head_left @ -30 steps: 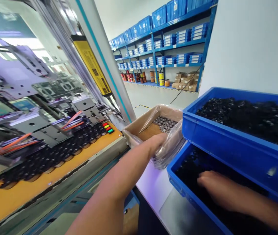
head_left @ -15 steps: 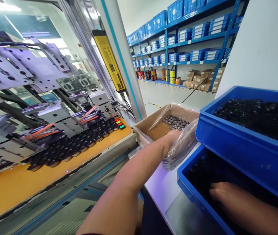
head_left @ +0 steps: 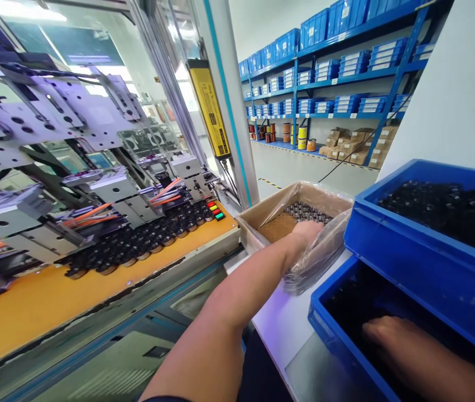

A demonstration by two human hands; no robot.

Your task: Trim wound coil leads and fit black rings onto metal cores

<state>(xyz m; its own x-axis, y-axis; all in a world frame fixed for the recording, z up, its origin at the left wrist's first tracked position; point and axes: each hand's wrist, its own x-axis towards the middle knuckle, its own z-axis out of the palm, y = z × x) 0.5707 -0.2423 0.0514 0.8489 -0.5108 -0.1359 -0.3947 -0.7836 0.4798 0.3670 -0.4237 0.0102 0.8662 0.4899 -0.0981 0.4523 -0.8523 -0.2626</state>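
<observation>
My left hand (head_left: pixel 307 231) reaches into a plastic-lined cardboard box (head_left: pixel 250 234), at the near edge of rows of small metallic parts (head_left: pixel 304 211). Its fingers are hidden behind the wrist and the clear liner, so what it holds does not show. In the lower blue bin (head_left: pixel 320 315), my right hand (head_left: pixel 382 330) is down among dark small parts (head_left: pixel 352 296). The fingers there point down into shadow and cannot be made out. Bare brown cardboard (head_left: pixel 277 226) shows beside the metallic parts.
An upper blue bin (head_left: pixel 413 237) full of black parts overhangs the lower one. To the left is a machine with an orange work surface (head_left: pixel 107 293), rows of black parts (head_left: pixel 137 240), metal blocks and red, yellow and green buttons (head_left: pixel 215 210). Blue shelves (head_left: pixel 296 89) stand behind.
The camera view has shifted, so the scene sits slightly further right and lower. Both hands stay in the same containers, with little visible movement.
</observation>
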